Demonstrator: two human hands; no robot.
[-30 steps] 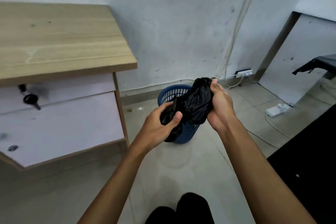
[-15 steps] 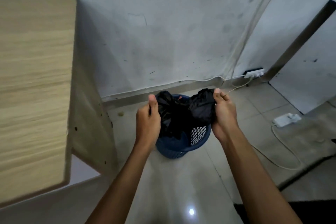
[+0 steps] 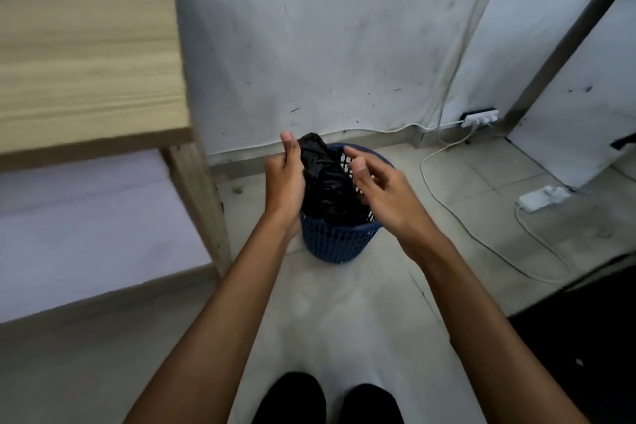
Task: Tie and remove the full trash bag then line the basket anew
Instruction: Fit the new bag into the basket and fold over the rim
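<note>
A crumpled black trash bag (image 3: 325,182) hangs down into the blue mesh basket (image 3: 339,241), which stands on the floor near the wall. My left hand (image 3: 285,179) grips the bag's upper left edge, thumb pointing up. Just right of the bag hovers my right hand (image 3: 378,189), its fingers loosely spread and holding nothing. The bag covers most of the basket's inside.
A wooden desk (image 3: 86,52) with a white panel stands close on the left, its leg (image 3: 198,203) next to the basket. A power strip (image 3: 480,117) sits by the wall and a white adapter (image 3: 542,198) lies on the floor, with cables trailing at the right. My shoes (image 3: 327,399) are at the bottom.
My right hand has let go of the bag and opened. The bag has dropped lower into the basket, still held by my left hand. The view has tilted further down.
</note>
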